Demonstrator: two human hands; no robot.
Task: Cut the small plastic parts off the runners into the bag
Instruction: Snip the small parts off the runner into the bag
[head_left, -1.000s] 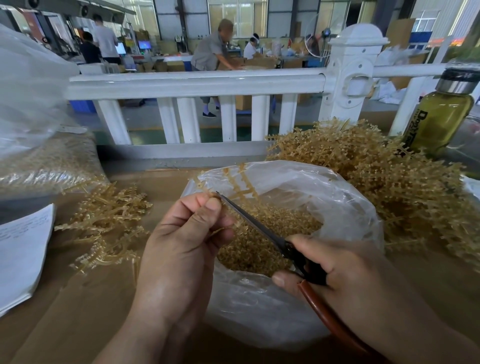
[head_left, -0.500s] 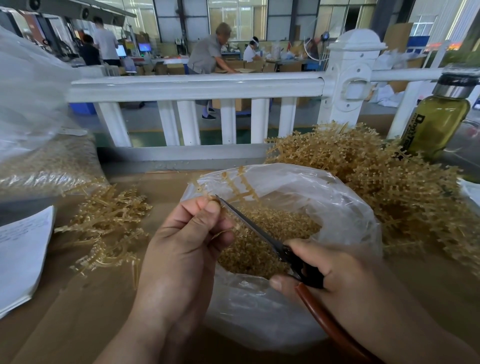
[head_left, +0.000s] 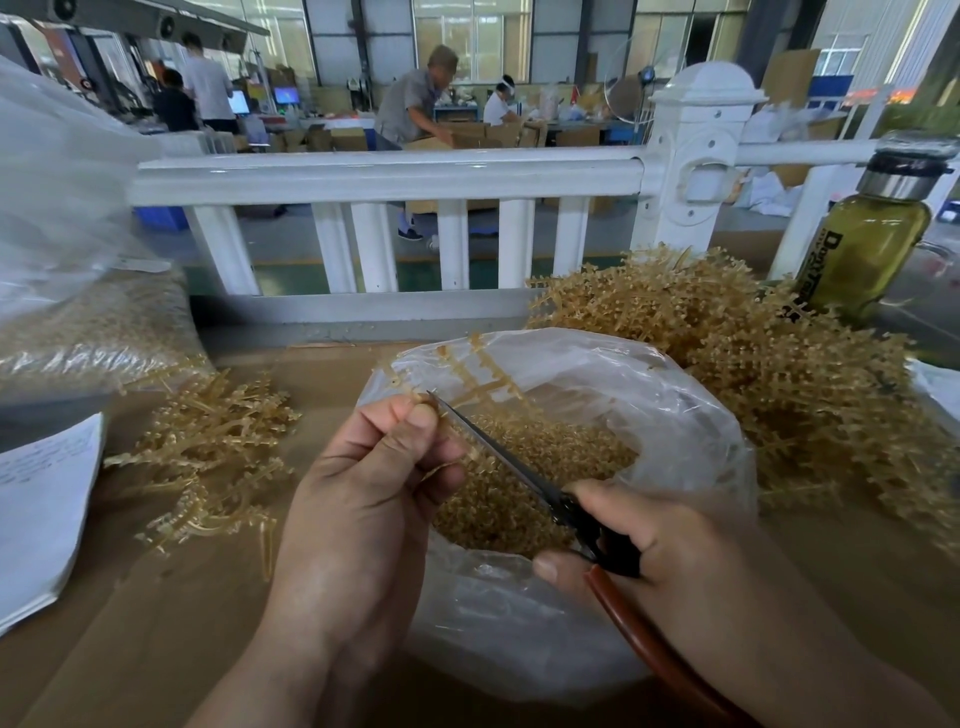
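Observation:
My left hand pinches a tan plastic runner over the mouth of a clear plastic bag. The runner's far end sticks up above the bag's rim. My right hand grips black scissors with a red-brown handle. Their blades lie closed along the runner, with the tip beside my left fingertips. Small tan cut parts fill the bottom of the bag.
A big heap of uncut runners lies at the right, a smaller pile of runners at the left. A filled clear bag and white paper sit far left. A green bottle stands by the white railing.
The scissors' tip has slid a little closer to my left fingertips. Both hands stay over the bag in nearly the same place.

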